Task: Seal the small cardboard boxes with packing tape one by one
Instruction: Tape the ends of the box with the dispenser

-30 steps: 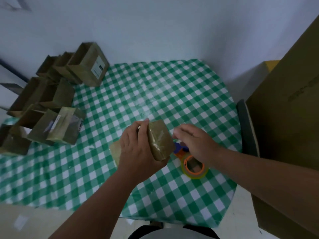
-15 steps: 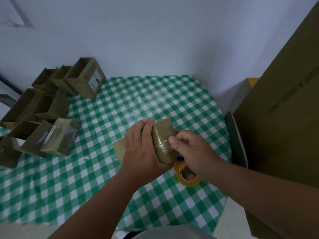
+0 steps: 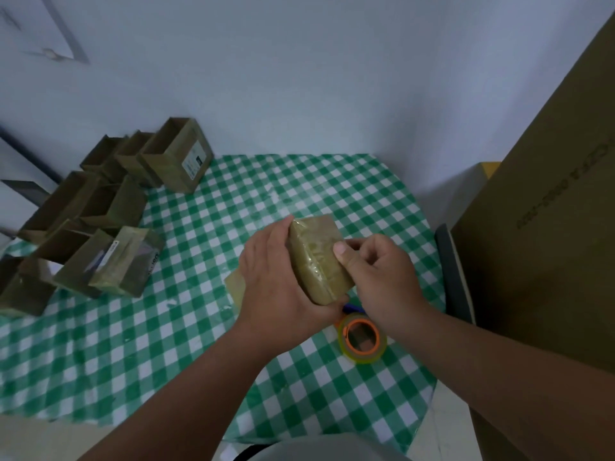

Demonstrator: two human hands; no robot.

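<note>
Box in hand: a small brown cardboard box (image 3: pixel 317 261), glossy with clear tape, held above the middle of the green-and-white checked tablecloth (image 3: pixel 166 344).
Left hand: the left hand (image 3: pixel 283 281) wraps the box's left side and lower end, thumb curled under its bottom corner.
Right hand: the right hand (image 3: pixel 379 277) has its fingers curled, thumb pressed against the taped face at the box's right edge.
Tape: a clear packing-tape roll with orange core (image 3: pixel 362 337) lies flat on the cloth, just below the right hand.
Left of table: a cluster of open brown cardboard boxes (image 3: pixel 100 207); 1 taped box (image 3: pixel 124 261) lies at its near edge.
Right: a large brown carton (image 3: pixel 549 227) stands beside the table.
</note>
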